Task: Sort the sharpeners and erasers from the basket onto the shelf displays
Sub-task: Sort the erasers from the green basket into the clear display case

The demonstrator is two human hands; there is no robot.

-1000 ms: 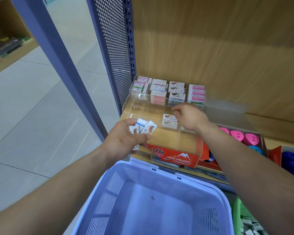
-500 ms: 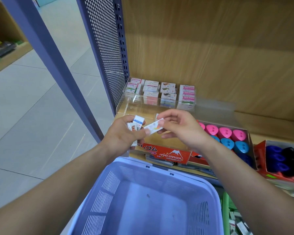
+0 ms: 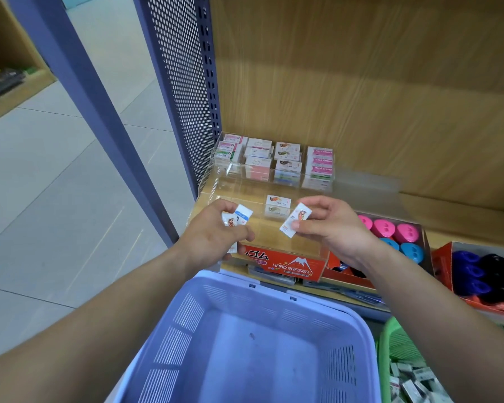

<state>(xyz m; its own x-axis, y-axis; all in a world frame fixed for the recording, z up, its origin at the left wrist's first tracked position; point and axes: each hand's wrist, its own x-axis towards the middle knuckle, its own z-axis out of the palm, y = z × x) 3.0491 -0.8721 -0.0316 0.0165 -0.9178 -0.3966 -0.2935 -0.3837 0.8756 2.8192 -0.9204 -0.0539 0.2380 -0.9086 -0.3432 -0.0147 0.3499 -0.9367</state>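
Right hand [image 3: 332, 225] pinches one eraser [image 3: 295, 219] in its fingers; left hand [image 3: 216, 234] grips spare erasers [image 3: 239, 218]. Loose clutch there; one could slip into the basket [image 3: 186, 321].

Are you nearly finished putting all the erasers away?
Nearly, it seems. Done: the blue basket looks empty, and the back row of erasers is stocked. In hand: the right hand pinches one eraser; the left hand holds spare erasers. Left: placing these beside the lone front eraser. The green basket holds more small packs.

Left grip [image 3: 214, 232] is curled closed, right grip [image 3: 335, 225] pinches between thumb and forefinger.
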